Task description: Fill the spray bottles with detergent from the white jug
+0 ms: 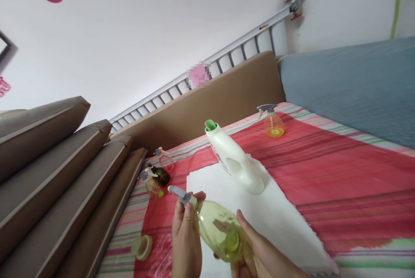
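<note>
Both hands hold a clear yellow-green spray bottle [217,226], tilted with its grey trigger head toward the upper left. My left hand [186,234] is closed round the neck, just below the trigger. Around the bottle's lower end curls my right hand [259,247], its thumb along the side. A little yellow-green liquid seems to lie at the bottom. Just beyond stands a white plastic detergent bottle [238,161] with a green spout in its uncapped mouth. A white cloth [282,217] lies beneath. To the left rests a pale green cap [142,247].
An orange-tinted spray bottle [274,124] stands far right. Several smaller bottles, including a dark one [161,175] and a pink-tinted spray bottle [166,160], cluster left. Red sheeting [327,170] covers a striped cloth. Brown padded panels [65,174] lean left; a radiator [249,42] lines the wall.
</note>
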Available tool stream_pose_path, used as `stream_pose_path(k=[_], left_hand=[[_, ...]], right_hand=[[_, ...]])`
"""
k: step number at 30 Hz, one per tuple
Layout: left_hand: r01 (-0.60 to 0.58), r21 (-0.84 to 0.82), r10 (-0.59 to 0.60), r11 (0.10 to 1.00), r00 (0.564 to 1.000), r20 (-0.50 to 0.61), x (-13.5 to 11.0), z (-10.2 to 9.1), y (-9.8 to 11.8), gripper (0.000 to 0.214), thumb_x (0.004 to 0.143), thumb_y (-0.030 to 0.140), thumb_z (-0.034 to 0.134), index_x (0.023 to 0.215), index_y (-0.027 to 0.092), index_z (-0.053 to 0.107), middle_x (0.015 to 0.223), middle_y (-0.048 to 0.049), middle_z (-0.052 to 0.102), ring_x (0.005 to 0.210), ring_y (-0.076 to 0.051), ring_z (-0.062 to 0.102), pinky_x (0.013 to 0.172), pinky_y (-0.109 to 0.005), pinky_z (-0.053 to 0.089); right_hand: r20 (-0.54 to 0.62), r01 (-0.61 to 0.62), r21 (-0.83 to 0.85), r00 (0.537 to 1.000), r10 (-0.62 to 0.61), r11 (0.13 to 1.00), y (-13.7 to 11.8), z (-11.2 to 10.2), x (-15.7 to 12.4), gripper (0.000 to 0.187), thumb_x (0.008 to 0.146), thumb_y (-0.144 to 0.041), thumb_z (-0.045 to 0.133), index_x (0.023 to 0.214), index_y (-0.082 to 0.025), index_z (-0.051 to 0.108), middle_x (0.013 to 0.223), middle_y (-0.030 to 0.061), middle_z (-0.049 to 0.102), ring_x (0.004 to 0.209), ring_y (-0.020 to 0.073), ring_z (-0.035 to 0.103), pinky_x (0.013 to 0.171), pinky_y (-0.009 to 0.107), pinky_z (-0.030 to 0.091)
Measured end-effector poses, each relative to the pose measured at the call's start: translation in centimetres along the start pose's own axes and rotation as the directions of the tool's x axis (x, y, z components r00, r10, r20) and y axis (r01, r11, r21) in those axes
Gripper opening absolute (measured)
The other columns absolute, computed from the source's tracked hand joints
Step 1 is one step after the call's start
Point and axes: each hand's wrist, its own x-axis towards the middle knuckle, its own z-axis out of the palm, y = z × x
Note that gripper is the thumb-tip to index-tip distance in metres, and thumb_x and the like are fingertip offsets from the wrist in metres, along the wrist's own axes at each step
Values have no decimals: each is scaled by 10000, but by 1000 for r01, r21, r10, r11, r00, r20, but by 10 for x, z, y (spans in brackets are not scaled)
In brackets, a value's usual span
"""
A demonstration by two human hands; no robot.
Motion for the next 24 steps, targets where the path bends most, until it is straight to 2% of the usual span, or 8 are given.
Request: stream_pose_path(k=[3, 6, 9, 11, 15, 19, 22, 24], left_hand=[[-24, -3, 24, 1000, 1000, -7, 0, 0, 0, 308, 808, 396, 593, 1028, 181, 618, 1035, -109, 678, 897, -221, 642, 765, -328, 508], [-31, 3, 31, 1000, 999, -17, 0, 2, 1, 309, 801, 398, 601, 1019, 180, 625, 1014, -112, 685, 917, -233, 641, 762, -334, 514], [-20, -1, 20, 1000, 1000, -23, 0, 2, 1, 292, 797, 396, 605, 1001, 188, 627, 1036, -110, 685, 966, -239, 631, 776, -334, 511], [-8, 3, 8, 1000, 1000, -27, 0, 0, 0, 290, 800, 401, 601, 996, 189, 626, 1036, -107, 688, 998, -239, 621, 791, -324, 505], [-23, 2, 23, 1000, 1000, -9, 1, -2, -2, 290, 801, 400, 598, 998, 188, 620, 1048, -107, 684, 954, -222, 634, 795, -322, 506], [-61, 3, 61, 998, 998, -12, 0, 1, -1, 310, 778, 390, 627, 1005, 180, 618, 1043, -112, 682, 929, -222, 644, 795, -325, 507], [-25, 24, 25, 999, 999, -22, -3, 5, 0, 327, 771, 396, 638, 1021, 187, 604, 1063, -112, 681, 921, -217, 646, 771, -302, 504], [-1, 29, 2, 1000, 999, -34, -5, 6, -1, 364, 772, 394, 640, 1070, 193, 581, 1086, -121, 673, 916, -219, 645, 730, -291, 503]], right_hand=[[-4, 214, -79, 977, -215, 974, 5, 3, -2, 707, 745, -573, 631, 1305, -260, 334, 1052, 79, 626, 595, 144, 650, 439, 209, 506], [1, 265, -160, 963, -268, 951, 7, 0, -5, 867, 653, -453, 766, 1340, -277, 268, 953, 46, 642, 498, 111, 597, 427, 219, 505], [-10, 140, -121, 990, -142, 983, 5, -5, -7, 715, 766, -647, 551, 1279, -175, 394, 710, 33, 650, 307, 34, 420, 336, 158, 413], [-9, 27, -78, 1000, -28, 997, 3, -4, -6, 722, 811, -712, 378, 1198, -111, 481, 644, 56, 644, 307, 41, 445, 328, 137, 377], [-12, 149, -79, 988, -151, 986, 3, 2, -4, 628, 780, -656, 521, 1175, -169, 494, 992, 116, 650, 595, 141, 644, 456, 195, 485], [-23, 297, -125, 953, -302, 947, 8, -1, -2, 791, 602, -535, 771, 1261, -296, 404, 1156, 79, 591, 650, 157, 659, 464, 214, 504], [-42, 134, -40, 990, -136, 990, 10, -7, -1, 618, 755, -620, 586, 1193, -189, 519, 849, 81, 691, 368, 49, 514, 376, 160, 446], [6, -46, 21, 999, 45, 999, 9, -7, -2, 676, 839, -684, 360, 1005, -87, 631, 552, 56, 649, 264, 36, 409, 319, 136, 393]])
